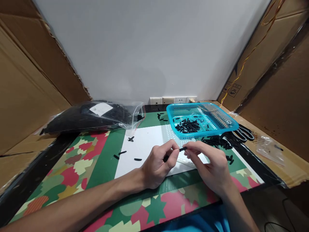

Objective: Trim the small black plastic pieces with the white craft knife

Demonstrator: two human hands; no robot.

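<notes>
Between my two hands is one small black strip-like piece (182,149), held level just above the white paper (147,138). My left hand (159,164) is closed, with thumb and forefinger pinching the strip's left end. Something dark also shows inside its curled fingers. The fingertips of my right hand (210,161) are pinched on the strip's right end. A heap of similar black pieces (188,126) lies in the blue plastic basket (202,132) behind the hands. More loose black pieces (218,142) are piled in front of the basket, partly behind my right hand.
A clear zip bag (84,119) full of black pieces lies at the back left. Several single pieces (137,159) are scattered on the paper. Scissors (243,132) and a small plastic bag (269,149) are at right. Cardboard walls (277,74) flank the table.
</notes>
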